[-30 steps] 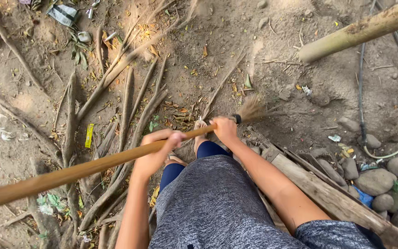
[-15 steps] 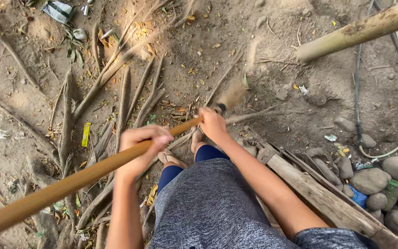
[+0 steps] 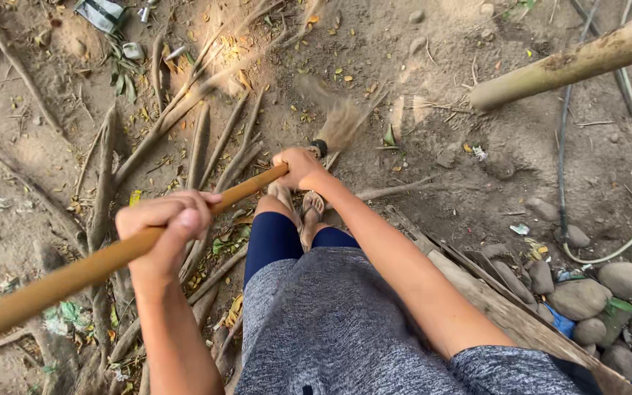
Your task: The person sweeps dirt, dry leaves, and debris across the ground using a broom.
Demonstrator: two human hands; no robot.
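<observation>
Over the root-laced dirt ground (image 3: 418, 183), long brown wooden broom handle (image 3: 96, 265) runs near-left to far-right; right hand (image 3: 298, 167) clenched nearest the straw bristle head (image 3: 341, 121), left hand (image 3: 166, 223) fisted further back.

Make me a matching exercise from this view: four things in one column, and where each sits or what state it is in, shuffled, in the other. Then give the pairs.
Things:
1. left hand
2. right hand
3. broom bristles
4. bamboo pole

Places or states:
A. lying on the dirt at the upper right
B. blurred, low over the ground beyond the feet
C. gripping the broom handle further up, away from the bristles
D. gripping the handle right next to the dark binding by the bristles

Pairs: 1-C, 2-D, 3-B, 4-A
</observation>
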